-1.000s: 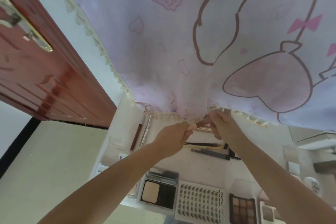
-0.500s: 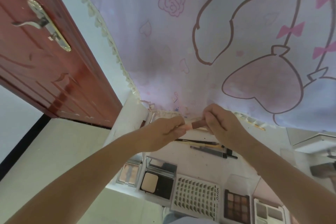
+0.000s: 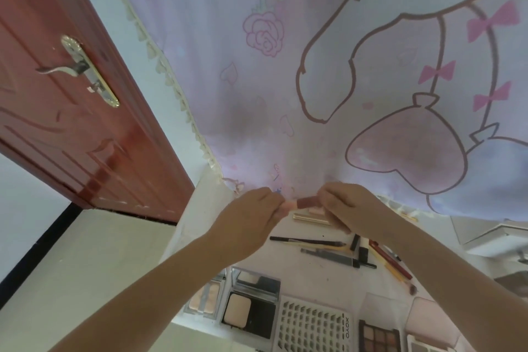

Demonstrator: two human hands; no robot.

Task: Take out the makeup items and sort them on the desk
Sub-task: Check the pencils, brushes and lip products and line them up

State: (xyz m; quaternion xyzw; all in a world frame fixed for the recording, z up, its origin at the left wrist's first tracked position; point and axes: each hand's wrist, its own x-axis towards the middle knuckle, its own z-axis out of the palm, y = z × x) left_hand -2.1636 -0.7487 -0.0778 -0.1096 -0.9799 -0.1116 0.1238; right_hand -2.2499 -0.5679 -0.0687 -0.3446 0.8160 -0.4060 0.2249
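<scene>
Both hands hold one small makeup stick (image 3: 307, 202) level above the white desk (image 3: 314, 274), close under the hanging curtain. My left hand (image 3: 251, 217) pinches its pale pink end; my right hand (image 3: 345, 206) grips its dark red-brown end. Along the desk's near edge lie a powder compact (image 3: 251, 310), a pale blush palette (image 3: 204, 298), a false-lash tray (image 3: 313, 326) and a brown eyeshadow palette (image 3: 378, 337). Pencils and brushes (image 3: 328, 248) lie further back, beside a gold tube (image 3: 311, 218).
A pink and lilac cartoon curtain (image 3: 314, 80) hangs over the back of the desk. A red wooden door (image 3: 63, 88) with a metal handle stands to the left. Red and yellow pencils (image 3: 391, 261) lie at the right; pale floor (image 3: 85, 266) lies left of the desk.
The camera has tilted up, showing more curtain and door. Both hands have stayed on the stick, which has come a little towards me.
</scene>
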